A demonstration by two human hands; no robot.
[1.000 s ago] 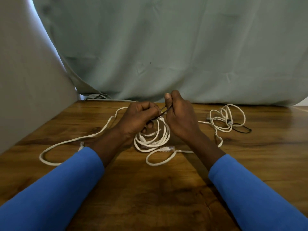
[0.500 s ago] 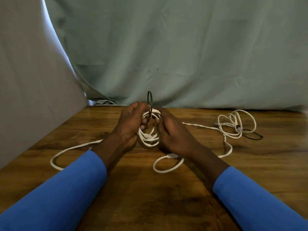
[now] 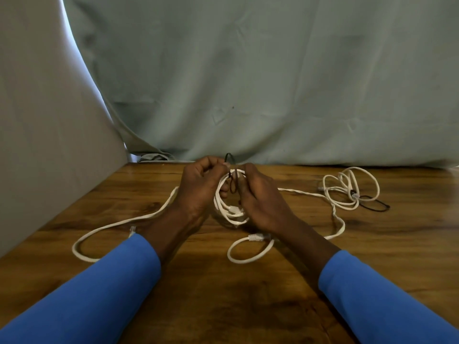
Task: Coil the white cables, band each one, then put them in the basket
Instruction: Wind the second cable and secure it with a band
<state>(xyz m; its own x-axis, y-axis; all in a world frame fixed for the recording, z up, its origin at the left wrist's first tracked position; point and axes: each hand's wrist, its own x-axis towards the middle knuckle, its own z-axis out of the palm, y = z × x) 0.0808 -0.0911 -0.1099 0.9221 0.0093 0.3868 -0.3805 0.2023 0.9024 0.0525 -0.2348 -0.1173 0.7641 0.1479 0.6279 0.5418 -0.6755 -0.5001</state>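
**At Table Centre: Coil Held Between Both Hands**

At the centre of the wooden table (image 3: 223, 301), we see the white coil (image 3: 229, 212) held upright between the two hands, raised just above the surface.

1. Left hand (image 3: 198, 192): fingers curled. Its fingertips pinch the black band (image 3: 233, 186), whose top loop stands up above the knuckles. The hand lies against the left side of the coil.
2. Right hand (image 3: 264, 203): fingers curled round the right side of the coil, gripping it. The band runs down across the coil's top turns just beside these fingers.
3. The coil's lower turns hang in the gap between the two palms.

Loose cable on the table:

- A long white run (image 3: 116, 225) loops out to the left of the left forearm.
- A small loop ending in a connector (image 3: 255, 237) lies in front of the hands, passing under the right wrist.
- A twisted white strand (image 3: 305, 193) leads from behind the right hand to a second cable bundle (image 3: 347, 188), well to the right, lying flat in slack rings. A second black band (image 3: 376, 207) rests on the table, touching that bundle.

Both forearms wear blue sleeves (image 3: 104, 294).
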